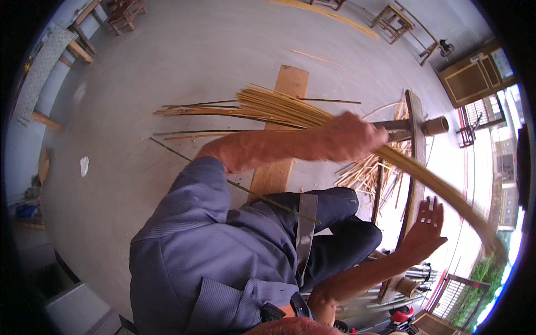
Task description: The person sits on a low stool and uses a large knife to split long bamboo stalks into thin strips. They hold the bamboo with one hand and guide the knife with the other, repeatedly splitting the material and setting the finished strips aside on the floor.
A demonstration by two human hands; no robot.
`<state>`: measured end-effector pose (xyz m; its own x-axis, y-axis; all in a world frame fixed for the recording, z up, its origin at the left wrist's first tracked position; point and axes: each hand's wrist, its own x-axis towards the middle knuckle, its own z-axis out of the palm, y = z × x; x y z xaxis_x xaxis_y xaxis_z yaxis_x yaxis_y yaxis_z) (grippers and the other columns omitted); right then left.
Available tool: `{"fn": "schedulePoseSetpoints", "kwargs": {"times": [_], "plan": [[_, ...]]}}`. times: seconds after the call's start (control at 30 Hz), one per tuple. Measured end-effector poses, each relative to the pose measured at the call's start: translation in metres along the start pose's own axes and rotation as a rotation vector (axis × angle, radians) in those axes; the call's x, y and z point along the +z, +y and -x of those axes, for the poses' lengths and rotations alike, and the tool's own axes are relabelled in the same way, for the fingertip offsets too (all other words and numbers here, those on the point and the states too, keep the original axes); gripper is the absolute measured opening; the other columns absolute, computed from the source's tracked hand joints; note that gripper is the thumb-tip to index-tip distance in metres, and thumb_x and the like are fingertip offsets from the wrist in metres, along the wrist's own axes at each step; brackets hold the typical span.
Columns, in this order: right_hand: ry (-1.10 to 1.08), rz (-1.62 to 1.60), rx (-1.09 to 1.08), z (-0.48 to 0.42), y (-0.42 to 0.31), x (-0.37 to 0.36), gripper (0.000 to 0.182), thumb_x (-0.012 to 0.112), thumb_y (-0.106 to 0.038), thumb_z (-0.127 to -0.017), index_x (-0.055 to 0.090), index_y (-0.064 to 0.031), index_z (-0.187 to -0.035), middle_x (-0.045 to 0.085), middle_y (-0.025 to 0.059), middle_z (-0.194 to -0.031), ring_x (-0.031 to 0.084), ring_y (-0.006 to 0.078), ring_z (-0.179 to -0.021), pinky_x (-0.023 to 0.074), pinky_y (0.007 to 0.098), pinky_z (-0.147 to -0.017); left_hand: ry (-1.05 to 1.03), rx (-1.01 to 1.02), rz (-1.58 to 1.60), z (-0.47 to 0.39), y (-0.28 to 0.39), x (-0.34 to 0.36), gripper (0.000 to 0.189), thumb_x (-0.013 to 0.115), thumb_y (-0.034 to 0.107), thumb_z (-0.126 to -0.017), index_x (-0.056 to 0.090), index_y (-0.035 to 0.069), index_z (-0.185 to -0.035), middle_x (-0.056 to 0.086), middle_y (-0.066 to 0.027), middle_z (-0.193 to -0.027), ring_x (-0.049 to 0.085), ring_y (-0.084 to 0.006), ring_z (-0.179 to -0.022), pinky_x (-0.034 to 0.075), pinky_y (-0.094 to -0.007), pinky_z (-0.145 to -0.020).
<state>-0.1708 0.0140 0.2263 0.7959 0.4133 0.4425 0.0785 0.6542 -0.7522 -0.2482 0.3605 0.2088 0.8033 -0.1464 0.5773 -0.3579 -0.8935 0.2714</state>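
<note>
My left hand (356, 136) is closed around a long bundle of thin bamboo strips (284, 106). The strips fan out on its far side and bend away to the right past my wrist, where they blur. My right hand (426, 226) is raised below that bent part, fingers spread, holding nothing; it appears apart from the bundle. Across my lap lies a flat metal blade (307, 238). A thin green bamboo strip (251, 192) reaches from the floor to my thigh, its end at the blade.
A wooden plank (272, 176) lies on the floor, with loose strips (201, 111) across it. Right of my knees stands a wooden frame (414, 146) with a bamboo crosspiece (436, 125). Bamboo offcuts (372, 176) are heaped behind it. A wooden stool (393, 23) stands farther off.
</note>
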Motion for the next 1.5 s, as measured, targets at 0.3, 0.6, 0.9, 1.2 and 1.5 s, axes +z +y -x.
{"fn": "schedulePoseSetpoints", "kwargs": {"times": [0.3, 0.6, 0.9, 1.2, 1.5], "plan": [[0.360, 0.241, 0.602, 0.071, 0.135, 0.026, 0.030, 0.061, -0.018, -0.094, 0.059, 0.0078, -0.110, 0.067, 0.0163, -0.085, 0.067, 0.0250, -0.069, 0.0574, 0.0380, -0.066, -0.036, -0.838, -0.011, 0.162, -0.134, -0.084, 0.023, 0.065, 0.021, -0.089, 0.053, 0.003, -0.085, 0.055, -0.0071, -0.060, 0.057, -0.0209, -0.052, 0.046, -0.0405, -0.050], [0.323, 0.464, 0.864, 0.081, 0.185, 0.044, 0.031, 0.061, -0.021, -0.094, 0.062, 0.0081, -0.104, 0.070, 0.0167, -0.084, 0.069, 0.0242, -0.069, 0.0588, 0.0355, -0.067, 0.163, -1.414, 0.752, 0.301, -0.169, -0.070, 0.023, 0.062, 0.022, -0.092, 0.047, 0.007, -0.082, 0.049, 0.0009, -0.065, 0.045, -0.0086, -0.051, 0.039, -0.0279, -0.044], [0.356, 0.570, 0.923, 0.091, 0.193, 0.048, 0.030, 0.060, -0.019, -0.093, 0.062, 0.0080, -0.105, 0.069, 0.0164, -0.083, 0.068, 0.0221, -0.067, 0.0574, 0.0327, -0.068, 0.574, -1.468, 0.988, 0.270, -0.243, -0.103, 0.018, 0.062, 0.017, -0.090, 0.050, 0.009, -0.081, 0.054, -0.0007, -0.066, 0.051, -0.0117, -0.053, 0.043, -0.0299, -0.050], [0.381, 0.581, 0.916, 0.101, 0.195, 0.051, 0.026, 0.062, -0.018, -0.093, 0.063, 0.0055, -0.102, 0.068, 0.0125, -0.079, 0.066, 0.0178, -0.063, 0.0558, 0.0306, -0.062, 0.728, -1.418, 1.047, 0.251, -0.291, -0.131, 0.013, 0.065, 0.013, -0.090, 0.052, 0.010, -0.087, 0.055, -0.0003, -0.067, 0.050, -0.0100, -0.052, 0.043, -0.0282, -0.050], [0.391, 0.607, 0.921, 0.102, 0.196, 0.053, 0.023, 0.062, -0.018, -0.093, 0.064, 0.0039, -0.102, 0.068, 0.0111, -0.078, 0.064, 0.0154, -0.060, 0.0533, 0.0272, -0.059, 0.690, -1.404, 1.055, 0.224, -0.297, -0.119, 0.015, 0.064, 0.015, -0.090, 0.051, 0.010, -0.085, 0.055, -0.0010, -0.067, 0.052, -0.0122, -0.052, 0.046, -0.0298, -0.051]]}}
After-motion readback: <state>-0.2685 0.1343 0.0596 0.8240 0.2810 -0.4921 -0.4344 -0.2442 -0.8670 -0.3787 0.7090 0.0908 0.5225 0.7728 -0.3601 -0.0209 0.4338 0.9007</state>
